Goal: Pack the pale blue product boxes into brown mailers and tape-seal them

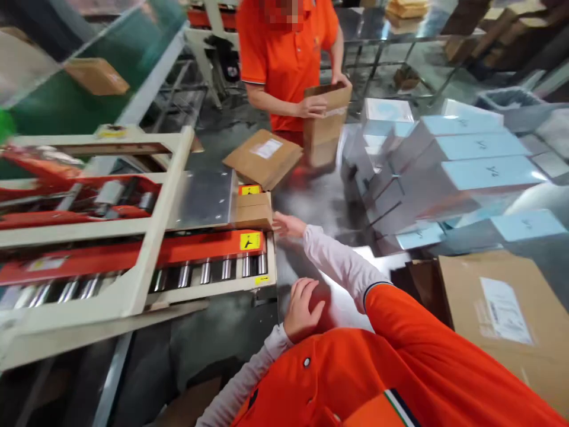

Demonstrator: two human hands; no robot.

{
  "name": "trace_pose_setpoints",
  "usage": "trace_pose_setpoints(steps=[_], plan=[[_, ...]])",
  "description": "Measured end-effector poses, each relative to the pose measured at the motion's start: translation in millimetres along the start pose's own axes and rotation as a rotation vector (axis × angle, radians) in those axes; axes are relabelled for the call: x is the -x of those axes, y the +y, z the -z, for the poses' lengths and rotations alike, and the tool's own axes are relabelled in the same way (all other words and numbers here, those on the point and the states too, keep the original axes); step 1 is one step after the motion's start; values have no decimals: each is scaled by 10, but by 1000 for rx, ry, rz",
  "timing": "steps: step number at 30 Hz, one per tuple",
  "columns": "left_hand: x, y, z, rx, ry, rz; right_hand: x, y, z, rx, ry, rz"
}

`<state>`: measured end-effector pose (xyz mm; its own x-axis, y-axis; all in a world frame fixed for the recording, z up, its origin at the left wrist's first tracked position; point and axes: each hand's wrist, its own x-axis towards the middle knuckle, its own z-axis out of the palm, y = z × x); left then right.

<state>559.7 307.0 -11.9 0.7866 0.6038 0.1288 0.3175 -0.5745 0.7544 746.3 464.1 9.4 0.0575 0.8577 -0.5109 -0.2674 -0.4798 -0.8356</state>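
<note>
My right hand (288,226) reaches forward with its fingers toward the end of a brown carton (253,210), which lies in the sealing machine (200,246) beside its rollers. The fingertips are at the carton's near end; whether they press on it cannot be told. Nothing is held in that hand, and its fingers are stretched out. Closer to my body, my left hand (303,308) hovers over the metal table (311,204) with thumb and fingers apart, holding nothing. A labelled brown box (264,157) lies beyond the carton.
Across the table a person in orange (284,65) holds an upright brown box (326,127). Grey boxes with light blue tops (480,145) stand at the right, near a large labelled carton (502,308). A green conveyor (133,59) carries a box at the upper left.
</note>
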Motion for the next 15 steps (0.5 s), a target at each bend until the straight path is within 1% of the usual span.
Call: trace_pose_setpoints(steps=[1, 2, 3, 4, 5, 6, 7, 8, 9, 10, 11, 12, 13, 14, 15], plan=[[-34, 9, -46, 43, -44, -5, 321, 103, 151, 40, -1, 27], [-69, 18, -100, 92, -96, -7, 702, 210, 349, 78, 40, 81], [-104, 29, -165, 149, -155, -3, 1133, 316, 585, 182, 115, 175], [-141, 44, -242, 214, -224, 9, 1604, 419, 846, 324, 269, 272], [-182, 71, -334, 285, -304, 33, 2102, 519, 1122, 439, 519, 315], [-228, 118, -443, 356, -396, 66, 2611, 617, 1397, 530, 810, 283], [-279, 191, -568, 422, -492, 109, 3112, 713, 1660, 605, 1105, 183], [-333, 295, -707, 481, -592, 155, 3587, 805, 1899, 654, 1364, 9], [-389, 434, -858, 530, -691, 198, 4017, 892, 2102, 679, 1548, -214], [-444, 603, -1014, 567, -790, 235, 4388, 970, 2264, 670, 1678, -432], [-498, 796, -1168, 594, -878, 266, 4693, 1035, 2380, 626, 1742, -611], [-547, 1005, -1311, 614, -953, 291, 4930, 1085, 2452, 565, 1751, -723], [-589, 1215, -1436, 628, -1009, 316, 5104, 1121, 2484, 500, 1726, -760], [-622, 1411, -1538, 644, -1046, 337, 5226, 1145, 2481, 446, 1686, -736], [-642, 1579, -1610, 674, -1065, 345, 5307, 1162, 2448, 411, 1644, -677]])
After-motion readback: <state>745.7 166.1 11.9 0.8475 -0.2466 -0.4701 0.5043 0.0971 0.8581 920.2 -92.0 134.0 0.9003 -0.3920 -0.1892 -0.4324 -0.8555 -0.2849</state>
